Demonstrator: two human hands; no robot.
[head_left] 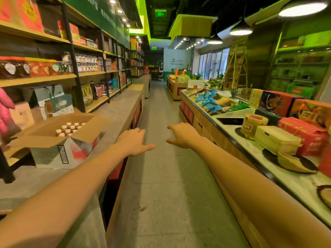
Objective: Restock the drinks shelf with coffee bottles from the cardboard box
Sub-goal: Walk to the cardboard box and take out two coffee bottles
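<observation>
A grey tiled floor [161, 108] runs straight ahead past the fingers [138, 131] down a long shop aisle. Left of the fingers, a grey stone worktop [122, 102] stretches along beneath wooden shelves [35, 80] on black uprights, stacked with boxed and packaged goods. Right of the fingers stands a low wooden display counter [290, 178] with a pale top, bearing packets and gift boxes. Far beyond the fingers a pale wall [176, 54] with a green logo closes the aisle, tall windows [213, 63] to its right. High above them, a black ceiling [161, 29] carries a green exit sign [160, 13], rows of small spotlights and dome pendant lamps [240, 29]; the light is tinged green.
</observation>
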